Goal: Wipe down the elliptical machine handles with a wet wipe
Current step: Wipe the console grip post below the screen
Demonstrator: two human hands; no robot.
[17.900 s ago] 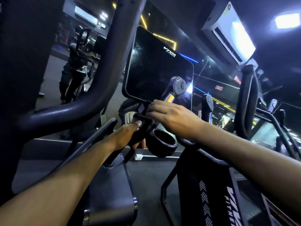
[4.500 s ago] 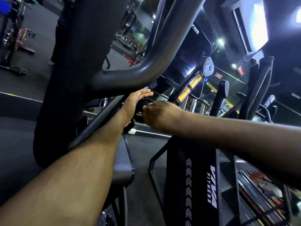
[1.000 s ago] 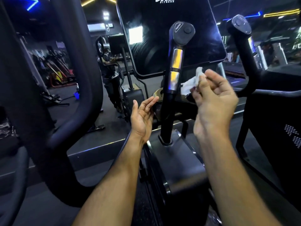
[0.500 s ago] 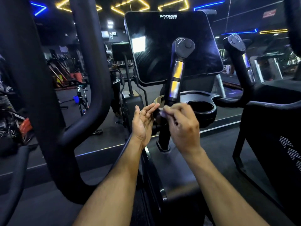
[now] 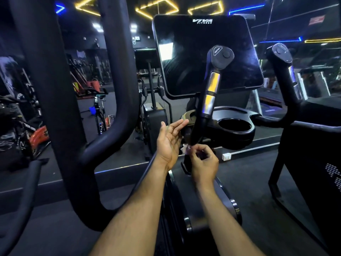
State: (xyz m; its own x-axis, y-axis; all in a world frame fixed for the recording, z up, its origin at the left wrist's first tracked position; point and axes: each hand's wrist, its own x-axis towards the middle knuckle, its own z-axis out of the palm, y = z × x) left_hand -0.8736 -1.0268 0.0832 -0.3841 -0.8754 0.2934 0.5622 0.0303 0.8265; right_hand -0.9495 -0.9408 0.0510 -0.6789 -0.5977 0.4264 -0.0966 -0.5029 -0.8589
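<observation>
The inner handle (image 5: pixel 210 93) rises at about twelve o'clock from both hands, its long axis near upright and leaning slightly toward one o'clock, its lower stem just above the right hand (image 5: pixel 203 161). That hand, fingers curled, pinches the crumpled wet wipe (image 5: pixel 185 149), so it is the nearer one for a stroke up the shaft. The left hand (image 5: pixel 168 141) is empty at nine o'clock, fingers straight, palm facing the wipe.

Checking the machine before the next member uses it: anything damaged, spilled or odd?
Nothing stands out. The screen looks intact, the cup holder dry, the handle upright. The right hand pinches a crumpled wipe; the left hand is open.
</observation>
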